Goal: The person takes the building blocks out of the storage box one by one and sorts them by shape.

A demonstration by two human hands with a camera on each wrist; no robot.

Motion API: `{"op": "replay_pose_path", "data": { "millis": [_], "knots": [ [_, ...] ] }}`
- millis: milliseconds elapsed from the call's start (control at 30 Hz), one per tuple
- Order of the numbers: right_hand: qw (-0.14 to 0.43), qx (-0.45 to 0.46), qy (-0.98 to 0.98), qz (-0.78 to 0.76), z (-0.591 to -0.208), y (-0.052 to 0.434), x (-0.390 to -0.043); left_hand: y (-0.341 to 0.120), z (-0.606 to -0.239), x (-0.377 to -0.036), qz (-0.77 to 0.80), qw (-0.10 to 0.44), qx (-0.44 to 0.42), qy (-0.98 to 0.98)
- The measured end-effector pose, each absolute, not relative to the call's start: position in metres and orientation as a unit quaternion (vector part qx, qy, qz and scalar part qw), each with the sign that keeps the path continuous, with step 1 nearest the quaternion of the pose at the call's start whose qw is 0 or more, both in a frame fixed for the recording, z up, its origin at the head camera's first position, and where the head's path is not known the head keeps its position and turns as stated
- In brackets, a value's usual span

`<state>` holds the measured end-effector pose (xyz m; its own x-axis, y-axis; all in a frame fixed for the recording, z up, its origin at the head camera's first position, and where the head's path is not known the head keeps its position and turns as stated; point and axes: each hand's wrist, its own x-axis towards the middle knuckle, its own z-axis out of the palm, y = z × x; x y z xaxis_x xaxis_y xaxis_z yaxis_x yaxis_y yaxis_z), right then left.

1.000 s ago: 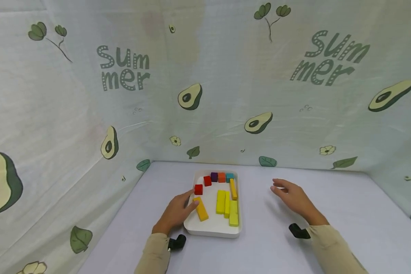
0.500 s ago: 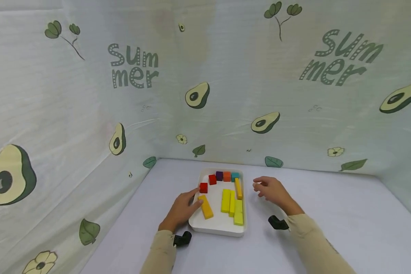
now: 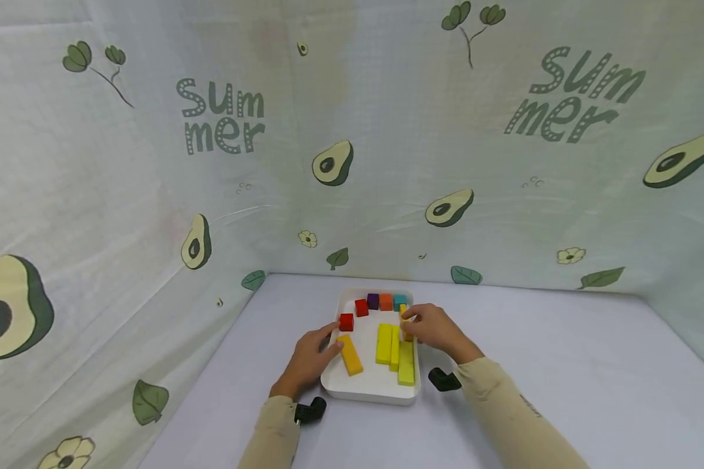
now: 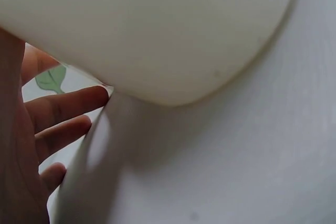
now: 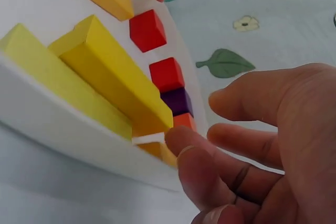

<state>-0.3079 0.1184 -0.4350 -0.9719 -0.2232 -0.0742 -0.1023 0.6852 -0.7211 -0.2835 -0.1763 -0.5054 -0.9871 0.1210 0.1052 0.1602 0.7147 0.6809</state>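
Observation:
A white tray (image 3: 366,394) holding small coloured blocks lies on the table. My left hand (image 3: 307,359) is at its left rim, index fingertip beside a red cube (image 3: 346,322) and thumb by the top of an orange block (image 3: 351,357). In the left wrist view its fingers reach, nearly straight, past the tray's outer wall. My right hand (image 3: 439,327) is over the right rim, loosely bent fingers partly covering a narrow orange-yellow block (image 3: 408,336). The right wrist view puts its fingertips (image 5: 181,139) right at that block's end, with thumb and fingers not closed round it.
Yellow and lime blocks (image 3: 407,365) stand along the tray's right half. Another red cube (image 3: 361,307), a purple cube (image 3: 373,301), an orange cube (image 3: 386,302) and a blue one (image 3: 399,300) line its far end. A printed cloth (image 3: 375,195) hangs behind the table.
My right hand has moved left from over the table to the orange-yellow block at the tray's right rim. The left hand has stayed at the left rim. The view has shifted slightly.

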Motion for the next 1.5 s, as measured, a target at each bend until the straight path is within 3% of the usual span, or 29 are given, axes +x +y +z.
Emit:
{"op": "replay_pose_path", "data": {
  "millis": [833, 1500],
  "knots": [
    [0.103, -0.056, 0.961, -0.25, -0.432, 0.084, -0.312, -0.175, -0.499, -0.282, -0.372, 0.02, -0.065, -0.926],
    [0.089, -0.012, 0.932, -0.351, -0.429, 0.091, -0.303, -0.176, -0.502, -0.284, -0.371, 0.021, -0.062, -0.926]
  ]
}}
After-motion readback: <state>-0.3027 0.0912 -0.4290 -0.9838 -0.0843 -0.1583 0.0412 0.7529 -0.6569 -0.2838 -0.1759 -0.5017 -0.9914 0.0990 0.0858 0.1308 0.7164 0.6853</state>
